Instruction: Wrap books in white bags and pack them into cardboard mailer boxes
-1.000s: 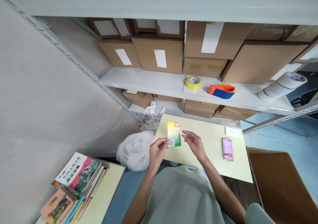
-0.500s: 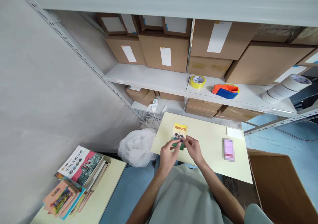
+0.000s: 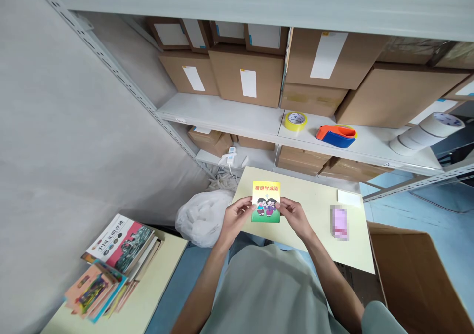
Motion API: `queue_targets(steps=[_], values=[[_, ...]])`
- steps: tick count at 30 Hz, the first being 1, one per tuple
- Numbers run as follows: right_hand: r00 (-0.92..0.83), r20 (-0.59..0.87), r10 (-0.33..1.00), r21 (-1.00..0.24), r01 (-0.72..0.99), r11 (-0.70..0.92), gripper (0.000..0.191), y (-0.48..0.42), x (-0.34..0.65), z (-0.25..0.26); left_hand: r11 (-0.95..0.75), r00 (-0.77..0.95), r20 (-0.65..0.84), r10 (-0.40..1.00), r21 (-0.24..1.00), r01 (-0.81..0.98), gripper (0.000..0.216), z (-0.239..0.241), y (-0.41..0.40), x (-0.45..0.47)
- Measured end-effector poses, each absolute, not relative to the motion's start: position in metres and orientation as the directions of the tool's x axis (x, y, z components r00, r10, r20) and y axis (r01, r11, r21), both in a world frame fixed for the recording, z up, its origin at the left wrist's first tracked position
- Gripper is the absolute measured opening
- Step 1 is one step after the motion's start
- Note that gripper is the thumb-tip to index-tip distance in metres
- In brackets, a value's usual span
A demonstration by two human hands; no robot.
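Okay, booklet (image 3: 265,202) is up in front of the person, over the left part of the bench (image 3: 314,195), cover toward them, title at the far end. Left hand (image 3: 234,219): fingers clamped on its left edge. Right hand (image 3: 295,217): fingers clamped on its right edge. Thumbs on the front, other fingers partly hidden. Can't tell whether the near edge touches the bench.

Doing this well, I'd say: light, matched pinches at about the same height, thumbs clear of the two cartoon figures. Looks thin, so pushing inward would probably bow it, and pulling outward could crease an edge. Level is best, over the bench, so a slip lands flat.

Around it: bag (image 3: 203,218) left of the bench, pink item (image 3: 339,223) at its right, blurred, well apart from the right fingers; white card (image 3: 349,197) just beyond. Books (image 3: 114,245) piled near left.
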State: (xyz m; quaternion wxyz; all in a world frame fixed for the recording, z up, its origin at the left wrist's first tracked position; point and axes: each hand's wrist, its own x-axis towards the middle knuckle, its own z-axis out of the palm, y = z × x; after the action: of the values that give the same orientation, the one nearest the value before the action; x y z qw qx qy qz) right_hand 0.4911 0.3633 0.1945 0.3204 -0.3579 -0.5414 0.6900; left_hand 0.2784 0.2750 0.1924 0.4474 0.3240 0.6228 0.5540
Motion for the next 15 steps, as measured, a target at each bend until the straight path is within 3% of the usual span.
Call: queue_targets(steps=[8, 15], values=[[-0.499, -0.08, 0.863, -0.992, -0.046, -0.118, 0.058, 0.374, 0.492, 0.198, 0.075, -0.354, -0.035, 0.935, 0.992, 0.098, 0.035, 0.209, 0.28, 0.276], [-0.442, 0.073, 0.894, -0.997, -0.055, 0.055, 0.032, 0.378, 0.492, 0.211, -0.147, -0.349, 0.23, 0.908, 0.957, 0.248, 0.018, 0.217, 0.285, 0.271]])
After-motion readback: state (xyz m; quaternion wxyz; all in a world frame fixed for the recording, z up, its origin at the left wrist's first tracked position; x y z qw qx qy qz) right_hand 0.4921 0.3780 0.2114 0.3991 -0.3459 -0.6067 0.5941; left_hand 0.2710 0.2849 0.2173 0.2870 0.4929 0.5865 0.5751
